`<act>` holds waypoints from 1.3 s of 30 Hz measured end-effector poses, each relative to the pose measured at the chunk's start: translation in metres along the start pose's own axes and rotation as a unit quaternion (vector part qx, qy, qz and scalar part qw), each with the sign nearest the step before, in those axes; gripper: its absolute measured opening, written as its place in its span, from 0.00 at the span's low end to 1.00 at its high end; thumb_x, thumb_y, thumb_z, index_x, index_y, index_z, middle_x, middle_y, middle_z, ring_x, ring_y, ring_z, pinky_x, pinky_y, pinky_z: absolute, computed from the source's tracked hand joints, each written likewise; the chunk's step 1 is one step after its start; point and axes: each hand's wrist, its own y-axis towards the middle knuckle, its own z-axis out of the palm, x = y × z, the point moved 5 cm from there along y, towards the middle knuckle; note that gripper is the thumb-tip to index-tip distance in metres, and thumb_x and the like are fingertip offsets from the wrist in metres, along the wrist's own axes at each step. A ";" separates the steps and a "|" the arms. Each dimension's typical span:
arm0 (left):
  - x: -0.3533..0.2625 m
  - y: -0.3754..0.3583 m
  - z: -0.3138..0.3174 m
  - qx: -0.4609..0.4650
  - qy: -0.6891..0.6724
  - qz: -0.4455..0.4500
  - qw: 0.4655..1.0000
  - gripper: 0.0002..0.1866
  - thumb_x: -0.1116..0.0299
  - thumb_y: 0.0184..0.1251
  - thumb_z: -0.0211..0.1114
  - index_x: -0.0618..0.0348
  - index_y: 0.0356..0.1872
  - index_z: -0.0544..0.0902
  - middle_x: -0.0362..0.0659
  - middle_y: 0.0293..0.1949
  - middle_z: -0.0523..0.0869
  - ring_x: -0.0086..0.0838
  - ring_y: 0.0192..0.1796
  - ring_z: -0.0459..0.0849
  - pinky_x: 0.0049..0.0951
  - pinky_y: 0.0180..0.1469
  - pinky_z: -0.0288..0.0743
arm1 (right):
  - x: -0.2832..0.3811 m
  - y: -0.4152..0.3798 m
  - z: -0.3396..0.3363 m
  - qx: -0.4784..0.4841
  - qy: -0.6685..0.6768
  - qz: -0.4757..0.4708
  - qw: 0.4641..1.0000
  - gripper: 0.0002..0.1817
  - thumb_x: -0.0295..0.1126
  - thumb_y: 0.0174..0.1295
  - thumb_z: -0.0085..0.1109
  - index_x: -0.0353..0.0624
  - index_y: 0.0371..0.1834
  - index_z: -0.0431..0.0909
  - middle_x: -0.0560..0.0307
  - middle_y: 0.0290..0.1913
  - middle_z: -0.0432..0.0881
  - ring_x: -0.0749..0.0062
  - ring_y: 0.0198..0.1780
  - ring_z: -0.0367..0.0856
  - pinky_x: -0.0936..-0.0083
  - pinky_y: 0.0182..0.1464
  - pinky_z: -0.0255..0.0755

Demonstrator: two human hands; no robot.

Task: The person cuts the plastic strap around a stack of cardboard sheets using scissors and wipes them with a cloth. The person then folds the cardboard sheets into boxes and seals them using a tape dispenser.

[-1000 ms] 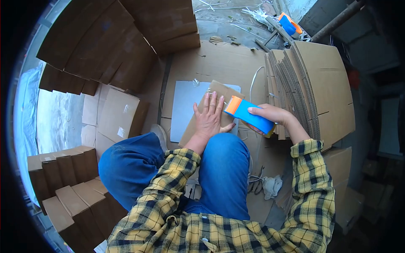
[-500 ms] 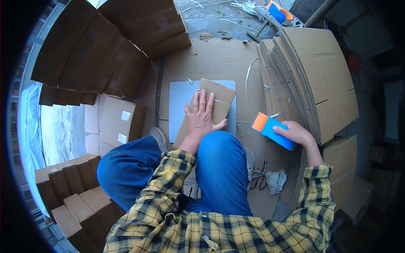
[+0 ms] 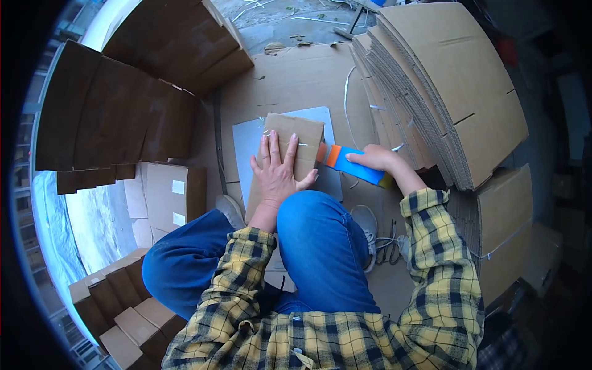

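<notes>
A narrow cardboard box point(image 3: 308, 129) lies at a slant on a pale grey board point(image 3: 243, 139) in front of my knees. My left hand point(image 3: 277, 172) presses flat on its top, fingers spread, thumb at the right edge. White marks show on the box top by the fingers. My right hand point(image 3: 376, 157) is wrapped round a blue tape dispenser point(image 3: 356, 166) with an orange end. That orange end points left, right at the box's right side, where a bit of orange and something translucent show between them.
Flattened cardboard sheets point(image 3: 431, 92) stand stacked on the right. Brown cartons point(image 3: 123, 105) rise at the left, with smaller boxes point(image 3: 139, 324) at the lower left. A white strap point(image 3: 347, 98) curves over the cardboard floor point(image 3: 290, 80). Cord loops point(image 3: 387, 248) lie by my right shoe point(image 3: 365, 225).
My right hand has brought the tape dispenser leftward to the box's right side. My left hand stays flat on the box, which now lies less slanted. The camera view has shifted.
</notes>
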 end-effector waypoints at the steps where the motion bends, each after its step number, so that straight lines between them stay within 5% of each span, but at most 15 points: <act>1: -0.001 0.000 0.000 0.008 -0.001 -0.002 1.000 0.47 0.27 0.51 0.52 0.33 0.73 0.57 0.52 0.74 0.50 0.46 0.76 0.44 0.66 0.64 0.41 | 0.002 0.009 0.005 0.004 0.000 -0.002 1.000 0.46 0.69 0.55 0.45 0.26 0.45 0.80 0.34 0.42 0.82 0.47 0.43 0.83 0.63 0.48 0.74; 4: -0.001 0.000 0.000 0.009 0.000 -0.003 1.000 0.47 0.27 0.51 0.53 0.32 0.73 0.56 0.51 0.74 0.50 0.46 0.77 0.44 0.66 0.65 0.40 | 0.006 0.024 0.008 0.001 0.032 -0.013 0.999 0.44 0.67 0.56 0.48 0.27 0.44 0.80 0.37 0.39 0.84 0.51 0.40 0.84 0.65 0.44 0.77; 8: -0.001 -0.001 0.002 -0.001 -0.007 -0.001 1.000 0.47 0.27 0.51 0.53 0.33 0.73 0.58 0.52 0.74 0.50 0.46 0.76 0.44 0.66 0.65 0.40 | -0.009 0.037 0.038 0.210 0.318 0.044 0.924 0.30 0.56 0.63 0.53 0.33 0.37 0.81 0.47 0.29 0.85 0.65 0.26 0.84 0.68 0.28 0.79; 12: 0.003 0.000 -0.002 -0.016 -0.023 -0.002 1.000 0.46 0.27 0.50 0.52 0.36 0.71 0.61 0.53 0.74 0.51 0.46 0.76 0.45 0.66 0.64 0.41 | -0.031 0.065 0.127 0.166 0.310 0.032 0.935 0.31 0.60 0.61 0.52 0.38 0.39 0.83 0.48 0.32 0.85 0.59 0.31 0.84 0.66 0.35 0.77; 17: 0.003 -0.001 -0.001 -0.016 -0.035 -0.003 0.999 0.46 0.27 0.51 0.53 0.36 0.71 0.62 0.53 0.74 0.51 0.47 0.76 0.44 0.67 0.64 0.40 | -0.001 -0.096 0.053 -0.152 0.128 -0.009 0.980 0.34 0.60 0.58 0.54 0.32 0.42 0.79 0.37 0.34 0.82 0.47 0.38 0.83 0.63 0.41 0.74; 18: 0.003 -0.001 -0.002 -0.009 -0.031 -0.004 0.999 0.47 0.27 0.51 0.54 0.37 0.72 0.61 0.53 0.74 0.51 0.46 0.76 0.43 0.67 0.65 0.40 | 0.015 -0.146 0.022 -0.198 0.150 0.002 0.969 0.27 0.51 0.60 0.57 0.34 0.43 0.77 0.44 0.31 0.82 0.63 0.35 0.83 0.68 0.39 0.74; 21: 0.002 -0.004 -0.001 -0.008 -0.024 -0.001 1.000 0.50 0.27 0.51 0.54 0.44 0.73 0.57 0.53 0.74 0.51 0.44 0.77 0.43 0.66 0.65 0.41 | 0.030 -0.262 -0.063 -0.394 0.182 -0.033 0.900 0.19 0.46 0.64 0.56 0.38 0.40 0.73 0.58 0.30 0.77 0.79 0.31 0.74 0.73 0.35 0.70; 23: 0.004 -0.003 0.000 -0.019 -0.025 -0.001 1.000 0.52 0.27 0.51 0.54 0.50 0.73 0.55 0.53 0.74 0.51 0.43 0.77 0.44 0.65 0.66 0.42 | 0.024 -0.298 -0.108 -0.549 0.134 -0.004 0.825 0.19 0.47 0.67 0.52 0.39 0.40 0.71 0.60 0.28 0.74 0.80 0.31 0.72 0.75 0.35 0.68; 24: 0.007 -0.004 0.001 -0.028 -0.040 -0.006 0.999 0.53 0.28 0.52 0.55 0.55 0.73 0.54 0.53 0.74 0.51 0.43 0.77 0.44 0.62 0.67 0.43 | 0.013 -0.302 -0.127 -0.588 0.061 0.060 0.804 0.22 0.51 0.68 0.50 0.39 0.42 0.71 0.54 0.29 0.76 0.73 0.31 0.76 0.72 0.35 0.69; 27: 0.027 -0.017 0.000 -0.039 -0.063 -0.045 0.996 0.54 0.30 0.54 0.55 0.62 0.72 0.53 0.55 0.73 0.53 0.44 0.76 0.48 0.58 0.67 0.46 | -0.031 -0.268 -0.168 -0.607 -0.119 0.202 0.759 0.29 0.57 0.67 0.46 0.38 0.47 0.72 0.43 0.34 0.81 0.52 0.39 0.83 0.62 0.45 0.76; 30: 0.042 -0.044 -0.004 -0.030 -0.074 -0.102 0.992 0.53 0.32 0.56 0.56 0.64 0.71 0.54 0.58 0.71 0.56 0.47 0.73 0.54 0.53 0.67 0.51 | -0.056 -0.234 -0.167 -0.554 -0.136 0.224 0.790 0.28 0.55 0.66 0.49 0.36 0.50 0.71 0.41 0.38 0.82 0.51 0.44 0.82 0.58 0.49 0.75; 31: 0.047 -0.049 -0.003 -0.021 -0.076 -0.125 0.989 0.52 0.32 0.56 0.57 0.64 0.71 0.54 0.59 0.70 0.58 0.48 0.71 0.58 0.50 0.67 0.53 | -0.046 -0.238 -0.161 -0.573 -0.199 0.236 0.759 0.26 0.49 0.65 0.54 0.35 0.53 0.71 0.39 0.48 0.79 0.51 0.54 0.77 0.57 0.56 0.71; 33: 0.048 -0.049 -0.002 -0.028 -0.075 -0.118 0.990 0.53 0.32 0.56 0.57 0.65 0.71 0.54 0.59 0.69 0.59 0.48 0.69 0.61 0.48 0.66 0.56 | 0.006 -0.233 -0.141 -0.730 -0.241 0.049 0.637 0.23 0.42 0.64 0.56 0.34 0.54 0.72 0.38 0.57 0.73 0.50 0.62 0.69 0.57 0.63 0.64; 35: 0.045 -0.047 0.000 -0.036 -0.075 -0.104 0.991 0.53 0.32 0.55 0.57 0.66 0.71 0.54 0.60 0.68 0.61 0.48 0.67 0.63 0.46 0.64 0.59 | 0.088 -0.188 -0.105 -0.634 -0.085 -0.179 0.748 0.21 0.36 0.61 0.56 0.36 0.55 0.72 0.42 0.59 0.72 0.48 0.64 0.66 0.57 0.65 0.60; 39: 0.046 -0.046 0.006 -0.043 -0.056 -0.099 0.993 0.54 0.32 0.54 0.58 0.68 0.70 0.55 0.60 0.67 0.62 0.49 0.66 0.64 0.42 0.61 0.65 | 0.196 -0.029 0.009 -0.478 -0.178 -0.358 0.782 0.26 0.46 0.63 0.50 0.46 0.61 0.71 0.48 0.68 0.64 0.55 0.73 0.53 0.52 0.72 0.45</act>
